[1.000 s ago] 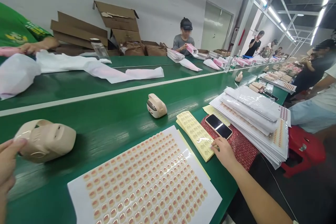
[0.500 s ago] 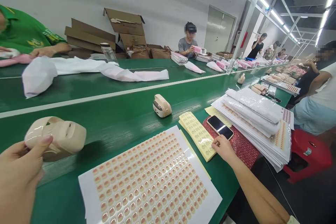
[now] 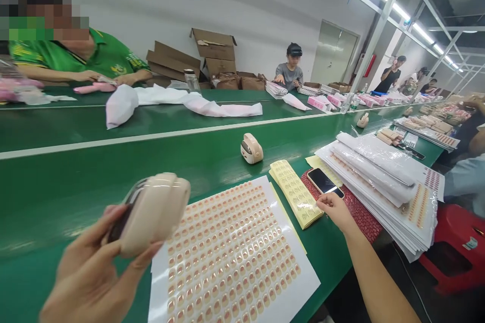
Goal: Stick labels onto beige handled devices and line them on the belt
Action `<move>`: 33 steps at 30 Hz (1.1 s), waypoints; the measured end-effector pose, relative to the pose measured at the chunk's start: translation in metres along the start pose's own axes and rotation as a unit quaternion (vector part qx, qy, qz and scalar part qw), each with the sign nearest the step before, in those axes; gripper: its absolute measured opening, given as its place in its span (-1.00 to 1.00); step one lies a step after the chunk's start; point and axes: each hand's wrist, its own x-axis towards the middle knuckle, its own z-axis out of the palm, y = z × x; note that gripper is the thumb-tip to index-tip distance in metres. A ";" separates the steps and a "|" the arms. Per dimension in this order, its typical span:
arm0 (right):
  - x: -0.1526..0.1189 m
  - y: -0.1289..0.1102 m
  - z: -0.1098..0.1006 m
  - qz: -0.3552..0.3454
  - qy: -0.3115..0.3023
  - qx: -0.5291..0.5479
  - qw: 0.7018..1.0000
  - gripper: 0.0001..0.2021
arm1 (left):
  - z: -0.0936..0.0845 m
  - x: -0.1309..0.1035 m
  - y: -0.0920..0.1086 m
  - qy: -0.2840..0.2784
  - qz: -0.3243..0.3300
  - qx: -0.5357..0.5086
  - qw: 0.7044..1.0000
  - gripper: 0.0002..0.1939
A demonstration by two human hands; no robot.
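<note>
My left hand (image 3: 89, 277) grips a cream plastic device (image 3: 157, 212) with a dark glossy side, holding it tilted above the bench. What the device is I cannot make out. My right hand (image 3: 337, 212) is closed in a pinch at the near right edge of a stack of yellow label sheets (image 3: 291, 189) printed with small text. Between the hands lies a large white sheet (image 3: 235, 252) with rows of small oval beige and red stickers. A similar cream device (image 3: 252, 149) stands on the green surface beyond it.
A phone (image 3: 325, 182) rests on a red patterned mat (image 3: 364, 217) beside my right hand. Stacked sticker sheets (image 3: 382, 192) lie to the right, near a red stool (image 3: 450, 252). Across the line, a person in green (image 3: 109, 58) works behind white wrapping (image 3: 159, 96).
My left hand has brought the device rightward over the sticker sheet's left edge and turned it. My right hand stays at the labels. The view has swung left.
</note>
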 end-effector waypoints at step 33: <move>0.007 -0.010 0.001 -0.046 -0.029 -0.131 0.990 -0.94 | 0.026 -0.084 0.021 -0.086 0.108 0.041 0.990 -0.86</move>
